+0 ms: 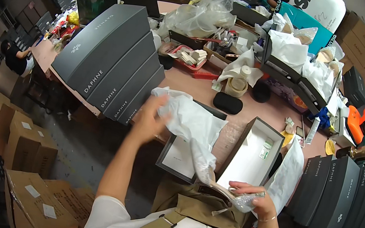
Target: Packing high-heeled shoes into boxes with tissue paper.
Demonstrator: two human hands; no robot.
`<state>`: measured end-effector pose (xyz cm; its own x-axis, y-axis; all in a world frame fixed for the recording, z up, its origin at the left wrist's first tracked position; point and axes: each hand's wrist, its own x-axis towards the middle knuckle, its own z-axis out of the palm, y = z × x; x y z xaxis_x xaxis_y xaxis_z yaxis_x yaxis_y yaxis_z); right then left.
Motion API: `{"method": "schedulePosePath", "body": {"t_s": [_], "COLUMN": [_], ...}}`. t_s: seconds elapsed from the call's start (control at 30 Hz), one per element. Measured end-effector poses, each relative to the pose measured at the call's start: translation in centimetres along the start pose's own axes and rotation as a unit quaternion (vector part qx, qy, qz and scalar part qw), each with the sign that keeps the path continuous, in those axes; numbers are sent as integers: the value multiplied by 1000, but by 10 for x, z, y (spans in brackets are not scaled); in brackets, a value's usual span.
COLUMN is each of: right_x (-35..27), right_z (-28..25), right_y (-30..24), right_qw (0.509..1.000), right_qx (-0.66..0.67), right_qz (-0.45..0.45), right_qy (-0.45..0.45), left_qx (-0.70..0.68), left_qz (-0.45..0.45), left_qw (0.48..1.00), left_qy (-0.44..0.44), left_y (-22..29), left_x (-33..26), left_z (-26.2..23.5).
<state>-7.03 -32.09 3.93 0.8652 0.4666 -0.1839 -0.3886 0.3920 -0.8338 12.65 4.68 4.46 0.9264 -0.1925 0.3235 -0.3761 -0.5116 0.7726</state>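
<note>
My right hand [257,201] is closed around a light-coloured shoe [223,190], gripping the end wrapped in clear plastic. The shoe is held low in front of my body, partly hidden by wrapping. White tissue paper [195,121] stretches from its other end up to the left. At the paper's upper left edge is my left hand [150,118], slightly blurred, fingers apart; whether they touch the paper is unclear. Beneath the paper lies a dark grey shoebox lid [178,158], white inside. Beside it, an open shoebox [252,156] has a white interior with a small label.
Stacked grey shoeboxes [114,60] rise at the left table edge; more shoeboxes [332,195] stand at right. A black case [227,103], tape roll [236,87] and red tray [186,57] lie behind. Cardboard cartons [42,201] sit on the floor at lower left. Another person [17,58] is far left.
</note>
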Motion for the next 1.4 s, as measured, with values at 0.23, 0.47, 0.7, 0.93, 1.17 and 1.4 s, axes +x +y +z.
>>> {"method": "schedulePosePath", "body": {"t_s": [0.23,0.47,0.7,0.93,1.17,1.4], "right_x": [-19,-30,-25,-48,-109,-34], "right_z": [14,10,13,9,27,35], "right_y": [16,29,16,23,2,-5], "right_qw": [988,972,798,757,902,907], "right_qx": [87,117,495,550,292,228], "right_qz": [-90,-156,-274,-315,-308,-251], "right_qy": [86,130,209,157,76,250], "left_qx": [255,-11,-58,113,29,-31], "left_qz": [-331,-173,228,218,305,383], "left_qw": [857,946,939,957,926,892], "left_qy": [-301,-273,-250,-157,-221,-237], "left_y": [-130,-143,122,126,151,191], "left_x": [127,152,126,68,38,-36], "left_z": [-6,9,-9,75,99,71]}}
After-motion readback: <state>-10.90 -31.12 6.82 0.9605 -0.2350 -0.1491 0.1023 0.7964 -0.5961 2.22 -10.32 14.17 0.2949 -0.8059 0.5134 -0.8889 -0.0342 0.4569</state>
